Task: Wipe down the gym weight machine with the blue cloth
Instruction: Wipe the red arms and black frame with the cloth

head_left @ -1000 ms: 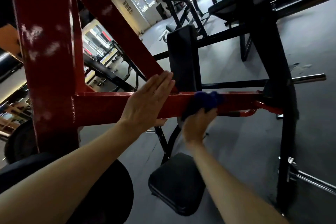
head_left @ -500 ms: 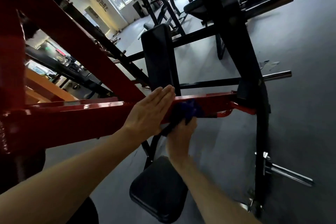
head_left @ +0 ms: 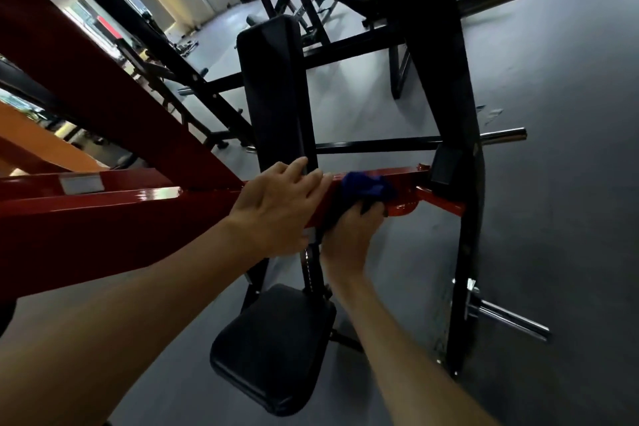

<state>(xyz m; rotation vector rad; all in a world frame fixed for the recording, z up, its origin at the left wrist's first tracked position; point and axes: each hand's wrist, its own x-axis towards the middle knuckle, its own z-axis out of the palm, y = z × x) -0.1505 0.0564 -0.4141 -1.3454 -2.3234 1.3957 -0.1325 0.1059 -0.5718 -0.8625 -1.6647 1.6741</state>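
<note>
A red horizontal bar [head_left: 145, 214] of the weight machine runs across the middle of the view. My left hand [head_left: 276, 204] lies over the bar, its fingers bent over the top edge near the black back pad [head_left: 276, 93]. Just to the right, my right hand [head_left: 349, 235] comes up from below and holds the bunched blue cloth [head_left: 364, 188] against the bar's front and top. The cloth sits close to the black upright post [head_left: 449, 114].
A black seat pad [head_left: 273, 346] sits below my hands. Chrome weight pegs [head_left: 508, 318] stick out of the post at the right, another peg [head_left: 503, 135] higher up. More black machines and benches stand behind on the grey floor [head_left: 553, 218].
The view has swung left and down. My left hand's fingers went from flat on the bar to bent over its top. The cloth slid left, then back right along the bar.
</note>
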